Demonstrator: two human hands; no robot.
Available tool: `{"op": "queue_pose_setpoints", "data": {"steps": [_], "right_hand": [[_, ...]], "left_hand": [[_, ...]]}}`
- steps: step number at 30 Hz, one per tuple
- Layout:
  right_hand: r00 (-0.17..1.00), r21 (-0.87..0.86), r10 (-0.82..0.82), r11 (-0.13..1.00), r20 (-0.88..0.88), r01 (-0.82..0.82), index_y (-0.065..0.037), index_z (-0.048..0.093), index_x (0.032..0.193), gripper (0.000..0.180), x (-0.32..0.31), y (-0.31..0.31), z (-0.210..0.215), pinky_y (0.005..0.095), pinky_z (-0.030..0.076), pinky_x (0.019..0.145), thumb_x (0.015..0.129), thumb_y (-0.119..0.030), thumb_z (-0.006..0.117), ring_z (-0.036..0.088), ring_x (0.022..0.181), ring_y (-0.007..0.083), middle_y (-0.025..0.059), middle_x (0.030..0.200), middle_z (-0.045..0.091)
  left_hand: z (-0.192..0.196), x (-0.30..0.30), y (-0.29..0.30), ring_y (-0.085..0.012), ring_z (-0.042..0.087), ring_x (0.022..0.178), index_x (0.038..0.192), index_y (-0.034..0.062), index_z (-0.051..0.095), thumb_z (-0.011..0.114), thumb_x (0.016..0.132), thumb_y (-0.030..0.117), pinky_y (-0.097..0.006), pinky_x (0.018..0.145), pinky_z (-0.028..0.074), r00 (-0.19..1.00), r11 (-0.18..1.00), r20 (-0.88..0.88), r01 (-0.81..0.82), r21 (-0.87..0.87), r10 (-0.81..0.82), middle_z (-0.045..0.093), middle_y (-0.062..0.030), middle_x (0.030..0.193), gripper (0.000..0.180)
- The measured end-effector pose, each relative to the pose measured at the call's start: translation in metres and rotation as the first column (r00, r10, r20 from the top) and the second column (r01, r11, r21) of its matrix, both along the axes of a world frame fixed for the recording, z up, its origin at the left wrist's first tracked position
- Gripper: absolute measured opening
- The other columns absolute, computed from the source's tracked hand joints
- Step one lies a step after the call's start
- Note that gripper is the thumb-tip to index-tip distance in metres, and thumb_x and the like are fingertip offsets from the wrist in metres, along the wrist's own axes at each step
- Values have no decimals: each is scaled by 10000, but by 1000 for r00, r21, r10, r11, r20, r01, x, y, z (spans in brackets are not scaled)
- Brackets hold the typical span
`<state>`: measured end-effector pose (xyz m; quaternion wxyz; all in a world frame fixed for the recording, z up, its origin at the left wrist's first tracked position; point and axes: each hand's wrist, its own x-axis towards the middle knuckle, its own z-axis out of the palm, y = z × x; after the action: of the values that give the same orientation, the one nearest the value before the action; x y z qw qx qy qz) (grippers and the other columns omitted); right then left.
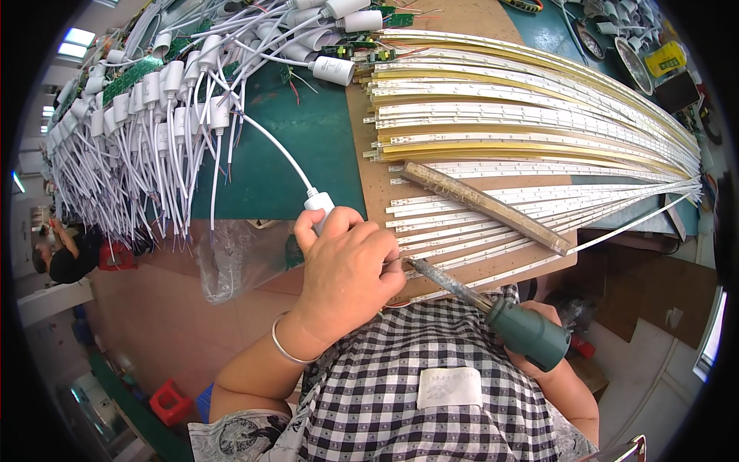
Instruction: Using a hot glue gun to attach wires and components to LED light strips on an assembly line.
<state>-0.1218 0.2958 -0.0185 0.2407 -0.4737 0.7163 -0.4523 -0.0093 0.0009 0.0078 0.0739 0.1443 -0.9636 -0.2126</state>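
My left hand point(346, 262) is closed around a white cylindrical housing point(318, 202), whose white cable runs up toward the pile at the back left. Its fingertips are pinched close to the near end of a narrow white LED strip. In my right hand point(533, 367) is a soldering iron point(531, 331) with a thick green handle; its metal shaft points left, the tip beside my left fingertips. Whatever wire lies between fingers and tip is mostly hidden. More LED strips point(462, 192) fan out across a brown board point(368, 189). A worn long bar point(485, 208) lies diagonally over them.
Many white housings with dangling cables point(173, 77) and green circuit boards point(142, 69) are heaped at the left on the green work surface point(285, 138). A clear plastic bag point(231, 262) hangs at the table edge. A red stool point(170, 402) stands lower left; another person point(69, 254) sits far left.
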Motion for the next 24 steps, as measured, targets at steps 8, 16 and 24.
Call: {"op": "queue_pose_setpoints", "data": {"steps": [8,16,24], "right_hand": [[781,-4,-212,964,587,265,-1,387,1407,712,-8,-10,8,374,528,866,868,-334,713,640,1003,236,128,1154,605],[592,-183,-49,928,804,325,-89,106,1559,1093,4,-114,16,521,348,1145,774,-429,788,341,1428,264,118,1563,246],[562,-150,-84,922,823,357,-114,-21,1587,1265,10,-117,4,543,342,1155,720,-451,837,277,1465,246,95,1591,203]], "left_hand": [[-1,3,0,-200,524,919,697,143,612,716,670,115,-493,967,244,1000,1000,9,-6,0,6,584,53,718,111],[3,0,1,-204,532,918,697,137,616,724,685,139,-506,960,252,999,1000,37,-6,-5,6,596,40,741,109],[2,2,2,-210,532,940,727,142,632,722,678,119,-505,970,246,999,1000,33,-4,-22,5,595,44,743,105]]}}
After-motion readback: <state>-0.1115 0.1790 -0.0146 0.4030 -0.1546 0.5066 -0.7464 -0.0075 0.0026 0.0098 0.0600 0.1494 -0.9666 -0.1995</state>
